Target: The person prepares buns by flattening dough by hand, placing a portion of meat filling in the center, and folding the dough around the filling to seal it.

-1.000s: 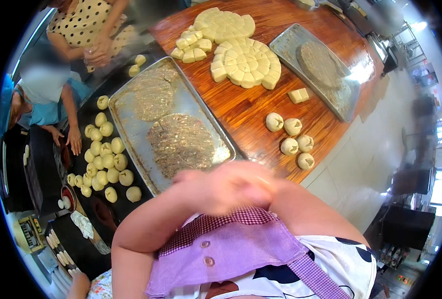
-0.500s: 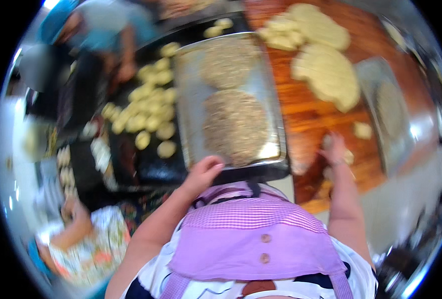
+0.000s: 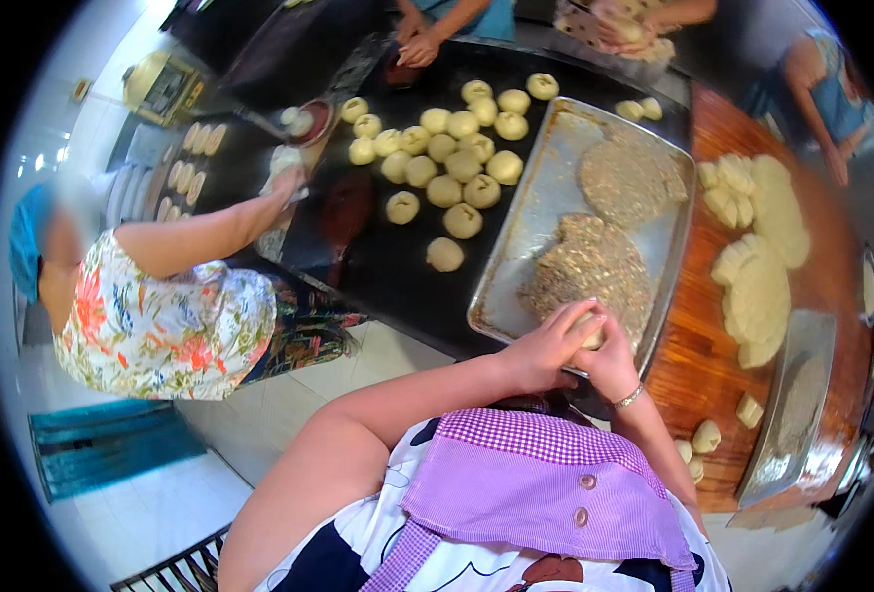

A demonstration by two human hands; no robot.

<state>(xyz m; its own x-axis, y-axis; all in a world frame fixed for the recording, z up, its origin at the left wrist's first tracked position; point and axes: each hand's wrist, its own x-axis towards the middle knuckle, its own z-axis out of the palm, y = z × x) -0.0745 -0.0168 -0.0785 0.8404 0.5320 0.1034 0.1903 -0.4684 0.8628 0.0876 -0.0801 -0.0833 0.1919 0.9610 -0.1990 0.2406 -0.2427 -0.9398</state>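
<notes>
Here, cupping a pale dough piece (image 3: 592, 334) between left hand (image 3: 544, 353) and right hand (image 3: 611, 366), with fingers curled closely around it. Held over the near end of a metal tray (image 3: 512, 288), close to a brown, crumbly mixture (image 3: 592, 264). To the left, on a black table (image 3: 402, 281), dough balls (image 3: 444, 189) in a loose cluster. To the right, on a wooden table (image 3: 687, 380), dough slabs (image 3: 763, 304).
</notes>
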